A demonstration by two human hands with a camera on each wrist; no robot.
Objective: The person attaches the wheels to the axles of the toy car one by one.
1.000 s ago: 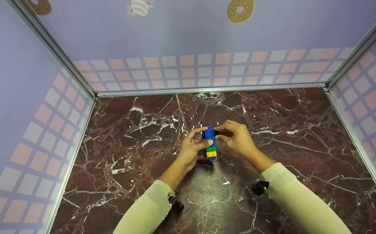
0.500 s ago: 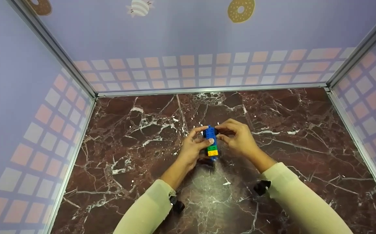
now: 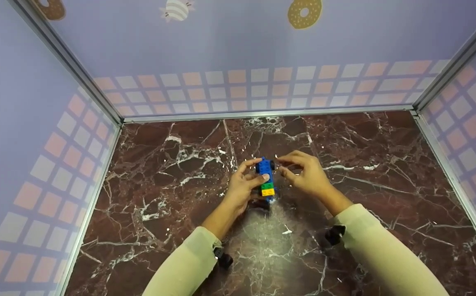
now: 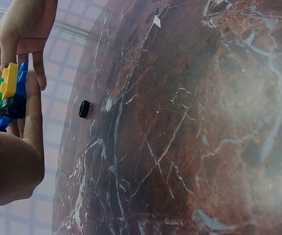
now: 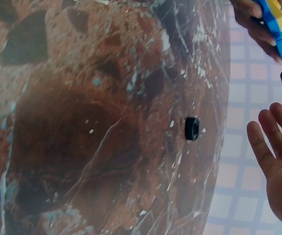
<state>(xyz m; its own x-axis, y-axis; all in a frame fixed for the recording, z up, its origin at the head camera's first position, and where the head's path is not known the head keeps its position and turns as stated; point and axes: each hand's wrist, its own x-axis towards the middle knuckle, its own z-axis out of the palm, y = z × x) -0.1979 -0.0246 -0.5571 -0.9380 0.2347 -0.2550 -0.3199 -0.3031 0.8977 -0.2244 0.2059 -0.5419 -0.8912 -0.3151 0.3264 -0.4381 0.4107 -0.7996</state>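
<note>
A toy car (image 3: 266, 170) of building bricks, with a long blue body, is in my left hand (image 3: 240, 189), thumb on top and fingers along its left side. A green brick (image 3: 267, 186) and a yellow brick (image 3: 268, 192) sit at its near end. At the far end a black wheel (image 3: 272, 165) shows on the right side; another black wheel (image 4: 13, 107) appears in the left wrist view. A small blue stub projects on the right by the green brick. My right hand (image 3: 308, 174) is just right of the far wheel, fingers loosely bent, holding nothing.
A loose black wheel (image 4: 84, 108) stands on the dark red marbled table (image 3: 172, 230) in both wrist views. Purple panels with pink and white squares (image 3: 236, 91) enclose the table at the back and sides. White flecks are scattered over the tabletop.
My right hand's fingertips have come off the car's far right wheel and moved slightly right, and that wheel now shows fully. My left hand keeps its hold, with only a slight shift of the car.
</note>
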